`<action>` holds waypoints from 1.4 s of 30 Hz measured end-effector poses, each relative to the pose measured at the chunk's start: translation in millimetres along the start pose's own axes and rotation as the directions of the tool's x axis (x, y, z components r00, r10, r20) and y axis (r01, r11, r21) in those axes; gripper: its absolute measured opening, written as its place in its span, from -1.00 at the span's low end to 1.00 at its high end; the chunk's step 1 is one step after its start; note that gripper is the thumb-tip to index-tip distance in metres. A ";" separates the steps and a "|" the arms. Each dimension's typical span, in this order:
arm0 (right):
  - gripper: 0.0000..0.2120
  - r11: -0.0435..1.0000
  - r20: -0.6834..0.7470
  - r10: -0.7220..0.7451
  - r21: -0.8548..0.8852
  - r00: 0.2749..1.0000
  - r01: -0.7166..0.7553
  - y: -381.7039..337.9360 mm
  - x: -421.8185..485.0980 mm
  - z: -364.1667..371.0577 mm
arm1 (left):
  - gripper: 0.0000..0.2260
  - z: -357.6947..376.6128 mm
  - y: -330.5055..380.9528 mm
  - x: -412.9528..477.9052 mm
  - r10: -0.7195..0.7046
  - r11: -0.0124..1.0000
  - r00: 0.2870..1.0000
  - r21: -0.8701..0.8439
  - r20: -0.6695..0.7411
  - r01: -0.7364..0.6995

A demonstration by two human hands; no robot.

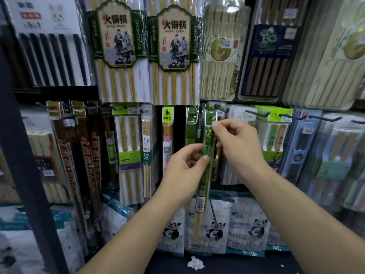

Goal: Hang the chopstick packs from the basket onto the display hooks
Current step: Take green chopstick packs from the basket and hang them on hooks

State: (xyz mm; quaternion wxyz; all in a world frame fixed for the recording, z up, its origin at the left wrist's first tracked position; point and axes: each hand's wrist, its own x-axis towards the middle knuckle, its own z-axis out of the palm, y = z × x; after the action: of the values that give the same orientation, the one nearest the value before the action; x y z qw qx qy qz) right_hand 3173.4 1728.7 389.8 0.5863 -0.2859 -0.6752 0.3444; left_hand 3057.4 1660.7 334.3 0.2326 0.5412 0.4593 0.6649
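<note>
Chopsticks in a narrow green pack (203, 180) stand nearly upright at the centre of the frame, held in both my hands. My left hand (185, 167) comes in from lower centre and pinches the pack at its middle, thumb on the front and fingers curled behind. My right hand (237, 143) reaches in from the lower right and pinches the pack's upper part between thumb and forefinger, the other fingers loosely curled. The pack's top end sits just beside a dark display hook (221, 108) on the middle row; I cannot tell whether its hole is over the hook. The bare wooden tips stick out below the barcode label, in front of the panda bags (215, 230) along the bottom of the frame.

Just left of my pack, a matching green pack (191, 125) hangs on its own hook. Above, at upper centre, two large hotpot chopstick packs (116, 46) hang side by side. A crumpled white paper (195, 263) lies on the dark shelf at bottom centre. A dark upright post (23, 155) runs down the left side of the frame.
</note>
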 end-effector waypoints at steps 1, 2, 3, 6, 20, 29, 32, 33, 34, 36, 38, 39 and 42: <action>-0.79 1.000 -0.004 0.011 0.009 1.000 -0.011 -0.4 3.4 -0.5 | -0.70 1.0 1.1 2.1 0.009 1.000 1.000 0.017 -0.010 -0.008; -0.78 1.000 -0.010 0.023 0.008 1.000 -0.022 -0.4 6.9 -0.4 | -0.71 1.8 1.7 3.7 0.016 0.999 1.000 0.033 -0.017 -0.016; -0.76 0.999 -0.020 0.037 0.002 0.999 -0.037 -0.2 10.3 -0.1 | -0.72 2.7 1.8 4.8 0.021 0.998 1.000 0.052 -0.019 -0.020; -0.70 0.998 -0.055 0.068 -0.009 0.996 -0.069 1.1 18.7 3.2 | -0.74 5.2 0.5 6.1 0.024 0.992 1.000 0.123 -0.002 -0.024; -0.65 0.998 -0.081 0.037 -0.045 0.996 -0.040 4.4 29.0 6.9 | -0.79 4.5 -5.5 3.7 0.007 0.981 1.000 0.194 -0.008 -0.005; -0.69 0.994 -0.079 -0.028 -0.112 0.996 0.019 21.6 25.1 3.8 | -0.76 1.4 -10.0 -0.5 0.113 0.789 0.993 0.605 0.032 -0.110; -0.80 0.991 -0.083 -0.057 -0.123 0.995 0.047 30.9 14.8 0.9 | -0.66 4.7 -4.3 -1.9 0.186 0.744 0.983 0.654 -0.006 -0.137; -0.83 0.992 -0.076 -0.054 -0.121 0.996 0.045 35.3 11.2 0.6 | -0.64 7.2 -2.6 -1.3 0.188 0.758 0.982 0.639 -0.027 -0.128; -0.86 0.992 -0.058 -0.039 -0.119 0.998 0.032 39.9 7.9 0.9 | -0.61 10.9 -2.0 -0.7 0.174 0.778 0.984 0.619 -0.043 -0.110; -0.82 0.992 0.010 0.003 -0.128 1.000 -0.002 49.6 3.2 1.7 | -0.56 19.6 -3.0 1.8 0.103 0.830 0.992 0.556 -0.069 -0.048; -0.60 0.993 0.122 0.035 -0.117 0.992 -0.021 59.7 0.2 2.9 | -0.50 29.7 -5.6 6.2 -0.012 0.899 0.995 0.434 -0.096 0.052; -0.53 0.995 0.181 0.062 -0.090 0.982 -0.046 63.5 -1.7 4.2 | -0.47 34.8 -7.0 8.6 -0.084 0.929 0.992 0.353 -0.095 0.113; -0.52 0.988 0.315 0.141 0.014 0.939 -0.154 75.1 -7.2 9.5 | -0.44 46.5 -11.7 17.8 -0.241 0.968 0.969 0.054 -0.059 0.244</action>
State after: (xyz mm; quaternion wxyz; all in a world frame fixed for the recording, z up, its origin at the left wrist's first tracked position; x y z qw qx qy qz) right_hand 3163.8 1766.7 324.7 0.4498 -0.2662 -0.7295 0.4413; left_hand 3093.1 1697.3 332.9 0.2837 0.4705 0.5477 0.6310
